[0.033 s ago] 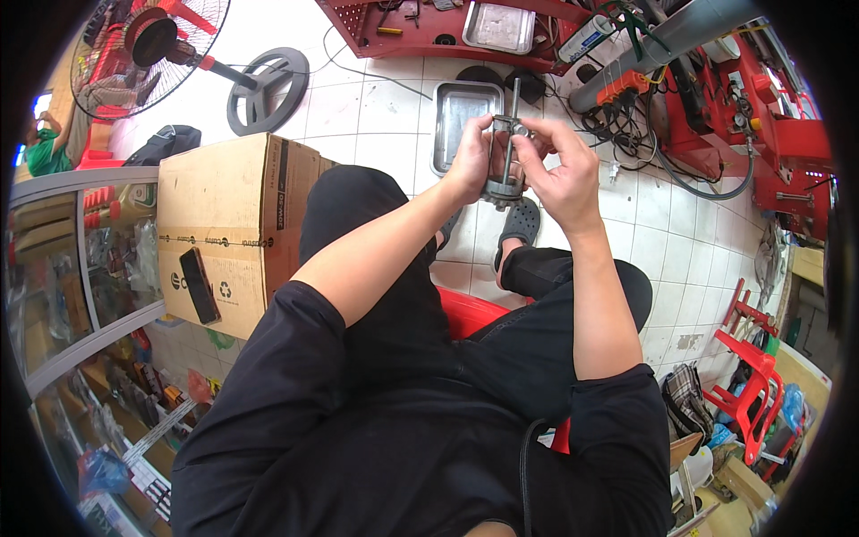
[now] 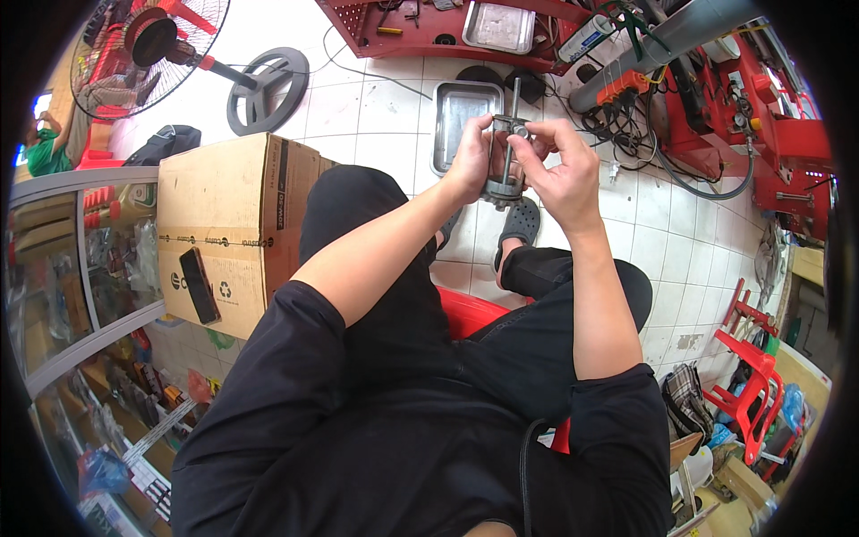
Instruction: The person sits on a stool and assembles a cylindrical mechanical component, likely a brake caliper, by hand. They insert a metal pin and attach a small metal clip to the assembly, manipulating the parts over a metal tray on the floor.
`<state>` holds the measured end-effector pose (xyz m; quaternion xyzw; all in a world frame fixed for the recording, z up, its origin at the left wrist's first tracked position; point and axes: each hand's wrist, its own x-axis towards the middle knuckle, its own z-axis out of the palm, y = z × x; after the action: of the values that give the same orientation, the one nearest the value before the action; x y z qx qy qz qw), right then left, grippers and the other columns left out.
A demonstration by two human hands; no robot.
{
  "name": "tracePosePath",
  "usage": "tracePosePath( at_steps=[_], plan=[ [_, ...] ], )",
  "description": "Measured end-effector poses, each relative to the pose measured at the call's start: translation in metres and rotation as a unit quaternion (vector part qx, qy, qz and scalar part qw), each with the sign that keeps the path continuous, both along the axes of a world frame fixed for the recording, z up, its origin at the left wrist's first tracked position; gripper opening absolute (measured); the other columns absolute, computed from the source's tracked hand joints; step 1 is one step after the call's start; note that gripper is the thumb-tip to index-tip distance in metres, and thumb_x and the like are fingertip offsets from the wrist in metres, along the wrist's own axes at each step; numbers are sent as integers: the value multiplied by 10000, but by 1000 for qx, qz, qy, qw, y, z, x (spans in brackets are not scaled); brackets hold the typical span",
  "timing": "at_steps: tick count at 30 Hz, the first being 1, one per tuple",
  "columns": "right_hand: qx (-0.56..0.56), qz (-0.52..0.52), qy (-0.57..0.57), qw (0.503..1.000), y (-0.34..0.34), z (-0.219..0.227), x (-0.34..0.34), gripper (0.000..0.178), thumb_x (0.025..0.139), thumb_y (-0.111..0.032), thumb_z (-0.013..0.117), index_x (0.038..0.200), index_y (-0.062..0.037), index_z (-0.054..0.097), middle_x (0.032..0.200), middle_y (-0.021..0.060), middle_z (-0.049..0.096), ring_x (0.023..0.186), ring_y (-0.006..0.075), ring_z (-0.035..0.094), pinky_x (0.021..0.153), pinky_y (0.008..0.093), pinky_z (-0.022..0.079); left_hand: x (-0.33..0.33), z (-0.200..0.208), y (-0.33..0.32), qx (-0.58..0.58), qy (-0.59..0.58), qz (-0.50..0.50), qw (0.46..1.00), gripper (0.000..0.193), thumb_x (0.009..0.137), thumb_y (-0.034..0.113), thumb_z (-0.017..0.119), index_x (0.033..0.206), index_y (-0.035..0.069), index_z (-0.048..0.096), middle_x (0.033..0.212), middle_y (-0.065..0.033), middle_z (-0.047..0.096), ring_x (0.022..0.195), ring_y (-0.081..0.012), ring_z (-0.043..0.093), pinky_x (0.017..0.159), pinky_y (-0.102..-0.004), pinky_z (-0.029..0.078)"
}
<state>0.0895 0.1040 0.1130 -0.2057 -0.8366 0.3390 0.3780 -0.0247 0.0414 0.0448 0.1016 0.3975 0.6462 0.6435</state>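
Observation:
A grey metal assembly [image 2: 504,189] with a round lower end and a long thin rod [image 2: 516,97] is held up in front of my knees, over the floor. My left hand [image 2: 467,164] is wrapped round its left side. On the other side, my right hand [image 2: 565,172] has its thumb and fingers bent at the upper part, by a small round metal knob [image 2: 522,131]. Some right fingers are hidden behind the assembly. Just beyond it lies a shallow metal tray [image 2: 436,134] on the tiles.
On my left a cardboard box [image 2: 210,192] carries a black phone [image 2: 199,285], beside a glass cabinet [image 2: 80,259]. A fan [image 2: 152,45] stands far left. Ahead is a red workbench [image 2: 394,45]; cables [image 2: 617,134] and red equipment [image 2: 716,134] lie right. A red stool [image 2: 756,385] is lower right.

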Motion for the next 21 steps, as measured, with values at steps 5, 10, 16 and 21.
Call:
tracePosePath(
  at_steps=[5,10,16,21],
  plan=[
    [19,15,14,1000,-1,10,-2,185,729,-142,715,837,-49,596,605,43,555,511,168,536,496,275,425,0,1,0,-14,-13,11,1000,638,849,554,272,959,5,578,820,-134,636,647,-243,629,621,-362,522],
    [29,-9,-5,1000,2,-1,1,226,722,-155,717,884,-42,609,622,52,560,517,183,546,531,288,446,1,0,0,-2,4,5,1000,632,855,544,270,964,4,579,805,-129,635,645,-245,629,628,-363,522],
    [50,16,20,998,0,11,-1,211,736,-126,699,900,-26,610,652,67,579,566,193,575,570,301,468,-1,-9,2,32,-24,0,999,631,857,544,265,958,6,579,792,-131,636,611,-246,626,617,-367,518],
    [-2,6,-29,1000,0,3,3,242,741,-73,673,971,-21,622,742,100,612,616,196,610,575,302,482,-4,-5,2,14,-19,3,1000,644,854,556,262,946,8,587,780,-116,634,649,-237,630,622,-352,510]
  ],
)
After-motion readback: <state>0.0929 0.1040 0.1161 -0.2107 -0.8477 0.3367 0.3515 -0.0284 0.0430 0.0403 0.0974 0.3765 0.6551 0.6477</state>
